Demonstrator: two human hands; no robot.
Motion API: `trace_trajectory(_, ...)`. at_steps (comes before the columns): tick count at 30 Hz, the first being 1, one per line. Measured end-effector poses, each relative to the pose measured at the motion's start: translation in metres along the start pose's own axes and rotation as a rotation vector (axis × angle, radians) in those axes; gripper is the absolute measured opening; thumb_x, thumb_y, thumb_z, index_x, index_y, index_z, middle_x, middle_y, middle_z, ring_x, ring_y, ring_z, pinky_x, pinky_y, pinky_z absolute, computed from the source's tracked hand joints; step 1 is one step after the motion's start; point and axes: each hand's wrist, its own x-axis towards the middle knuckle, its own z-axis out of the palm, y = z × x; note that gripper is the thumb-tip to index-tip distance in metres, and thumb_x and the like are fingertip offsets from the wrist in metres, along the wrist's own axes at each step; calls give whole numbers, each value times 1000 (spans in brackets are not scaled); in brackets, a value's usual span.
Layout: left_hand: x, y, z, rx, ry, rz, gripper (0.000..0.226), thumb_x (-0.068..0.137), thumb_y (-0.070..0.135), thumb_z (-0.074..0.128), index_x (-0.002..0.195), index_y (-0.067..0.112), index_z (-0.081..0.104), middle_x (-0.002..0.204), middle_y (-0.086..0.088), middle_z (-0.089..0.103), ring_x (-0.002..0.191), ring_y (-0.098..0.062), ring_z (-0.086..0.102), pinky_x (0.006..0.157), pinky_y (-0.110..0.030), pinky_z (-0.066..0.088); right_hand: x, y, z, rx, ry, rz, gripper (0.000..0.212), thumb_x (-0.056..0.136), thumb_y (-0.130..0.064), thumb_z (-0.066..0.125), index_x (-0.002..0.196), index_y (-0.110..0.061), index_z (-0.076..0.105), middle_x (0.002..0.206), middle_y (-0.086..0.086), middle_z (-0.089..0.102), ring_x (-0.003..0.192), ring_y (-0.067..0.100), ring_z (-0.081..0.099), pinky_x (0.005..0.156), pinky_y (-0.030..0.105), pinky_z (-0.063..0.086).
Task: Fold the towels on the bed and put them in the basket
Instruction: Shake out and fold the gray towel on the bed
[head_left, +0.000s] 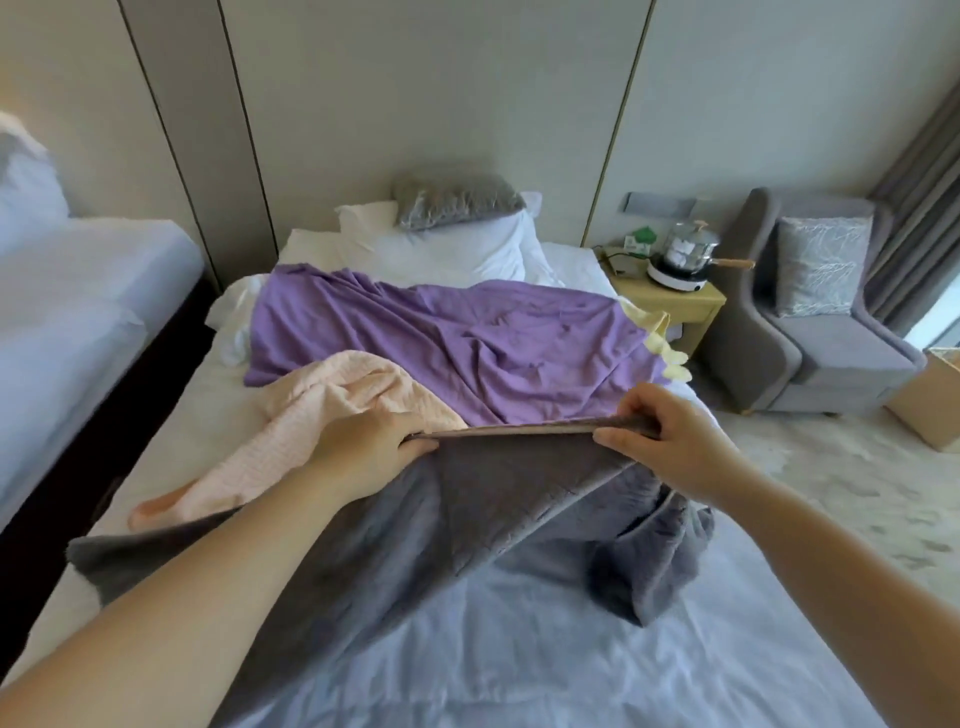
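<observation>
A grey towel (498, 509) hangs from both my hands over the near part of the white bed (519, 665). My left hand (363, 452) pinches its top edge at the left, and my right hand (670, 441) pinches the same edge at the right, so the edge is stretched taut between them. The rest of the grey towel drapes crumpled onto the sheet. A pale pink towel (311, 410) lies bunched just behind my left hand. A large purple towel (467, 332) is spread across the middle of the bed. No basket is in view.
White pillows (447, 244) and a grey cushion (452, 200) sit at the headboard. A wooden nightstand (670, 304) with a kettle stands right of the bed, then a grey armchair (821, 332) and a cardboard box (930, 400) on the carpet. A second bed (78, 312) lies at left.
</observation>
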Motion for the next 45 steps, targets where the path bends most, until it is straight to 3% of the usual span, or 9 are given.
trace_trajectory(6,17,71,-142,-8,291,-43,20,96,40,46,99,29,63,96,4,69,87,-18,61,74,-34,48,13,-29,-87,29,173,-148,20,77,-36,75,79,-28,56,72,-7,58,63,4,52,59,18,40)
trace_trajectory(10,23,135,-197,-213,416,44,20,97,17,47,98,25,66,95,6,67,94,-16,61,82,-28,45,13,-49,-118,112,247,-241,9,85,-32,67,84,-26,60,75,-2,61,71,17,57,64,29,44)
trace_trajectory(16,5,183,-209,-535,299,86,18,95,16,55,85,24,66,84,3,67,82,-8,60,75,-17,46,4,-62,-149,329,284,-236,12,90,-35,59,84,-29,68,74,-13,67,71,-3,60,61,12,44)
trace_trajectory(23,-19,202,-214,-824,68,42,23,80,42,61,77,20,67,81,-3,63,76,-13,57,72,-22,46,5,-46,-172,443,249,-227,19,90,-39,59,78,-27,67,74,-2,67,70,12,59,67,25,47)
trace_trajectory(29,-22,180,-184,17,135,-153,21,95,38,51,77,29,57,75,8,53,70,-9,49,69,-29,40,6,-29,-128,395,75,-236,16,92,-27,59,82,-17,65,72,4,62,65,10,51,58,15,39)
trace_trajectory(34,-48,159,-149,-314,68,-376,24,99,24,47,76,17,48,77,-7,57,69,-19,63,54,-17,49,7,-28,-75,328,-140,-289,12,94,-21,57,86,-19,65,82,-7,65,78,7,58,71,15,43)
trace_trajectory(36,-58,156,-144,-466,152,-382,22,99,22,47,78,16,49,86,-13,54,77,-21,61,63,-17,51,7,-33,-60,354,-240,-303,11,94,-18,57,87,-16,65,81,-3,64,77,10,57,72,19,43)
trace_trajectory(40,-84,158,-146,-901,168,-232,18,93,21,55,77,14,56,82,-8,51,82,-18,52,83,-31,55,7,-57,-41,326,-451,-343,11,91,-28,61,86,-25,71,86,-1,69,75,4,61,77,21,47)
trace_trajectory(45,-107,178,-166,-855,74,-51,21,80,15,69,65,22,56,70,1,53,66,-6,50,63,-16,43,13,-108,-29,626,-505,-443,19,96,-24,54,111,-22,66,114,4,68,105,16,62,94,34,47)
